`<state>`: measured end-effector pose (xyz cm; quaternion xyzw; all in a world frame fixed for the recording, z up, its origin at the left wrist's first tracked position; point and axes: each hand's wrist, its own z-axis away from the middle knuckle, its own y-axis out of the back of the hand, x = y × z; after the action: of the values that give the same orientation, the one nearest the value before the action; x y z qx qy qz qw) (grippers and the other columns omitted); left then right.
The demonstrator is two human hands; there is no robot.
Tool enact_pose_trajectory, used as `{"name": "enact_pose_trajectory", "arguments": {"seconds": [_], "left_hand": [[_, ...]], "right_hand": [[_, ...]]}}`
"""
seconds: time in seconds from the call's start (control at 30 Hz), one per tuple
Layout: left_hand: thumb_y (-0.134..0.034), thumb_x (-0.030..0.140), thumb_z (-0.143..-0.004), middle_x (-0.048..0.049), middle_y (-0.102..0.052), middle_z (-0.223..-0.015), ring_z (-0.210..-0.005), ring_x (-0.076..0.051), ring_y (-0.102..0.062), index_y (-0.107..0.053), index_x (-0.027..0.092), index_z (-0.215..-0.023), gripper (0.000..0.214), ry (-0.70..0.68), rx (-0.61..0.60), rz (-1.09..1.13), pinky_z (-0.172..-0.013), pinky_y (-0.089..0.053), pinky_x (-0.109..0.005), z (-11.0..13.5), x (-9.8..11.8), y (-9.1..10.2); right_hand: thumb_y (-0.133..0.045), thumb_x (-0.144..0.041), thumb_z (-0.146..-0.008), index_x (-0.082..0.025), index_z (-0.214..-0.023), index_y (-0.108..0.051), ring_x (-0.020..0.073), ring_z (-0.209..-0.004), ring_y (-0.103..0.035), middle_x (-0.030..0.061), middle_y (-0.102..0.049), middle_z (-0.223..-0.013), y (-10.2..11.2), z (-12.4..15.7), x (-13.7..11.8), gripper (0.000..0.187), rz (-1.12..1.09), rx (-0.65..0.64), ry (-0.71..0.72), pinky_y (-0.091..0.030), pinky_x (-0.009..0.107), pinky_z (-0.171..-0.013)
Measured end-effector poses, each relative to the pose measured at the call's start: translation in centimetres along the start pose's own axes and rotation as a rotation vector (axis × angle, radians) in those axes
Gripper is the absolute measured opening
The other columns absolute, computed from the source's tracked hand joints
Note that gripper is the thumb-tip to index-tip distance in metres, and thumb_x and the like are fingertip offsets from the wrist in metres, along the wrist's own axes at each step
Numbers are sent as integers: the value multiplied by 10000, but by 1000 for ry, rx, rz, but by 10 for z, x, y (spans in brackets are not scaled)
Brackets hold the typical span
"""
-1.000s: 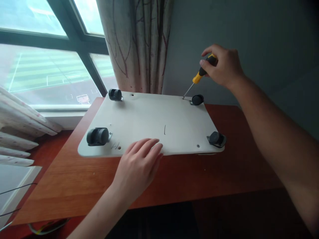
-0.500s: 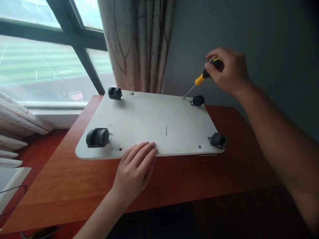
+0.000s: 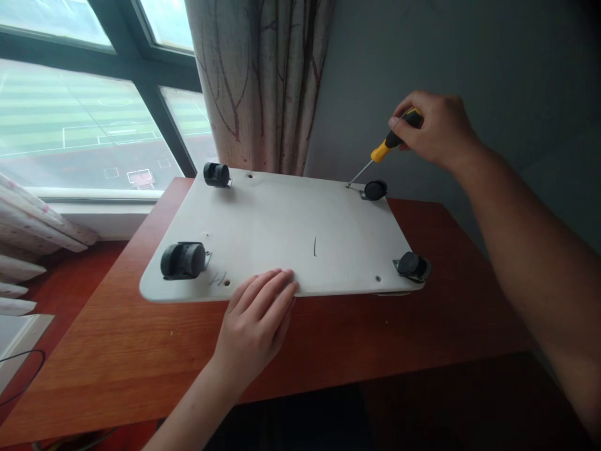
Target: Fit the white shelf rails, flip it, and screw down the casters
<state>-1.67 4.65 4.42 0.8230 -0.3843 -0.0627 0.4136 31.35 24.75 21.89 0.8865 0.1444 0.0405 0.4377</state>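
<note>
A white board (image 3: 282,232) with rounded corners lies flat, its black caster wheels facing up. My left hand (image 3: 258,310) rests on the board's near edge, fingers laid out flat and close together. In my right hand (image 3: 434,128) is a yellow and black screwdriver (image 3: 385,143), held by its handle at a slant. Its tip meets a screw (image 3: 348,185) at the board's far edge, beside the far right caster (image 3: 375,190). Another caster (image 3: 412,267) sits at the near right corner. At the left end are a near caster (image 3: 183,260) and a far caster (image 3: 216,175).
The board lies on a reddish-brown wooden table (image 3: 117,351). Behind it hang a patterned curtain (image 3: 263,88) and a grey wall (image 3: 399,50). A window (image 3: 70,125) stands at the left, with a black cable (image 3: 40,369) low beside the table.
My right hand and the screwdriver handle have shifted slightly, with the tip still at the same screw. My left hand stays on the board's edge. The view has moved a little.
</note>
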Motion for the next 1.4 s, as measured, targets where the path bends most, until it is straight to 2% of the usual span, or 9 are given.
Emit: {"name": "enact_pose_trajectory", "arguments": {"seconds": [0.1,0.27,0.47,0.67,0.9,1.0,1.1,1.3,1.4], "left_hand": [[-619,99,-850,-45,-661,-1310,-1224,-270,-623,-587,303,-1306,501,-1,8,-11,-1016,-522,-469,1,0,-2],[-635,90,-840,-63,-664,-1307,-1228,-270,-619,-616,263,-1275,469,-12,33,-20,-1025,-507,-446,4,0,-5],[-691,67,-823,-98,-691,-1261,-1181,-265,-640,-658,164,-1203,394,-54,125,-21,-1023,-492,-420,4,-1,-10],[-710,66,-826,-98,-704,-1235,-1153,-259,-655,-673,161,-1178,366,-61,154,-14,-1004,-501,-410,1,0,-10],[-734,51,-812,-98,-709,-1224,-1144,-254,-663,-686,162,-1163,371,-63,183,-13,-994,-511,-402,2,-1,-12],[-742,43,-803,-97,-708,-1225,-1149,-253,-662,-686,163,-1168,389,-66,185,-10,-998,-512,-404,3,-1,-13],[-747,46,-801,-101,-707,-1225,-1152,-253,-661,-689,158,-1163,383,-65,190,-6,-1004,-508,-407,4,-1,-14],[-752,46,-798,-104,-710,-1219,-1151,-251,-660,-693,150,-1157,379,-64,194,-6,-1012,-499,-406,4,-1,-14],[-748,44,-800,-103,-709,-1221,-1152,-253,-659,-691,151,-1161,381,-63,192,0,-1008,-502,-408,5,-1,-14]], "right_hand": [[-668,-361,-854,-229,-885,-660,181,-601,-628,24,-661,-662,-3,-12,0,135,11,-22,-74,-554,359,-705],[-684,-117,-773,-221,-1059,-655,219,-866,-652,102,-655,-1152,-5,-28,-2,307,-152,-160,-194,-565,300,-548],[-710,-461,-811,-239,-1025,-644,232,-768,-643,59,-662,-888,-4,-33,-15,315,45,-111,-117,-565,413,-710],[-653,-294,-814,-259,-975,-645,226,-807,-645,67,-663,-1066,-5,-40,-21,165,-172,-243,-250,-546,326,-575],[-606,-538,-858,-249,-885,-653,286,-829,-646,73,-641,-753,-3,-41,-23,294,173,-178,-177,-520,459,-784],[-640,-337,-843,-243,-902,-665,249,-794,-655,71,-663,-878,0,-42,-21,113,-33,-270,-279,-547,392,-677],[-697,-171,-758,-253,-1026,-677,190,-740,-651,52,-665,-1009,3,-43,-18,281,-200,-336,-279,-550,320,-606],[-633,-510,-856,-241,-1008,-687,215,-637,-640,38,-630,-701,5,-43,-14,315,210,-281,-214,-531,403,-695],[-630,-416,-863,-237,-1019,-679,221,-699,-654,71,-678,-846,3,-45,-12,243,124,-339,-273,-536,367,-638]]}}
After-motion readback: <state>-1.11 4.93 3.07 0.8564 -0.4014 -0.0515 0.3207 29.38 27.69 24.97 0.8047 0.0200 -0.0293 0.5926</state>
